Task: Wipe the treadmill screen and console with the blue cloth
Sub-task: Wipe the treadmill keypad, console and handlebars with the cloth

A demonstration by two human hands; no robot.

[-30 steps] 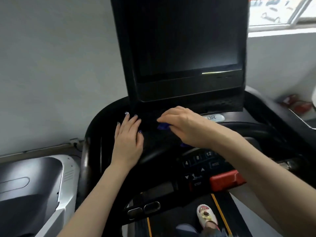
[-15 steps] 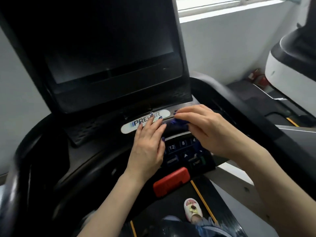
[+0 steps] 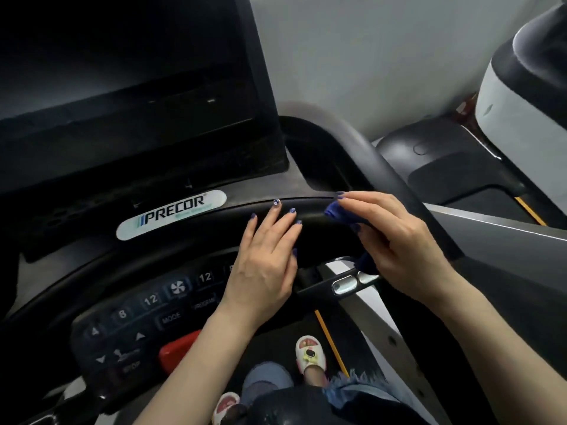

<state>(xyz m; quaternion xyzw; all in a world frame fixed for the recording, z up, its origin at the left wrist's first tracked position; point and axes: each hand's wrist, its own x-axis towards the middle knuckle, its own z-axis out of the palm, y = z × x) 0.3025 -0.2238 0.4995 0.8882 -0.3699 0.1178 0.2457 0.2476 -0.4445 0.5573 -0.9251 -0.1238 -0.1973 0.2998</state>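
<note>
The black treadmill screen [image 3: 129, 72] fills the upper left and is dark. Below it curves the black console bar [image 3: 310, 210], with a white PRECOR label [image 3: 171, 214] behind it. My right hand [image 3: 395, 243] lies over the bar's right part and holds the blue cloth [image 3: 336, 211], which is bunched under the fingers and mostly hidden; a bit of it shows below the hand. My left hand [image 3: 267, 256] rests flat on the bar just left of the cloth, fingers straight.
A keypad [image 3: 147, 311] with number buttons and a red stop tab [image 3: 178, 351] sits at the lower left. The right handrail [image 3: 386, 179] runs diagonally past my right hand. Another machine [image 3: 521, 96] stands at the right. My feet [image 3: 310, 354] are on the belt.
Both hands have slid rightward along the console bar with the cloth, from left of the label to its right. My head has turned right with them.
</note>
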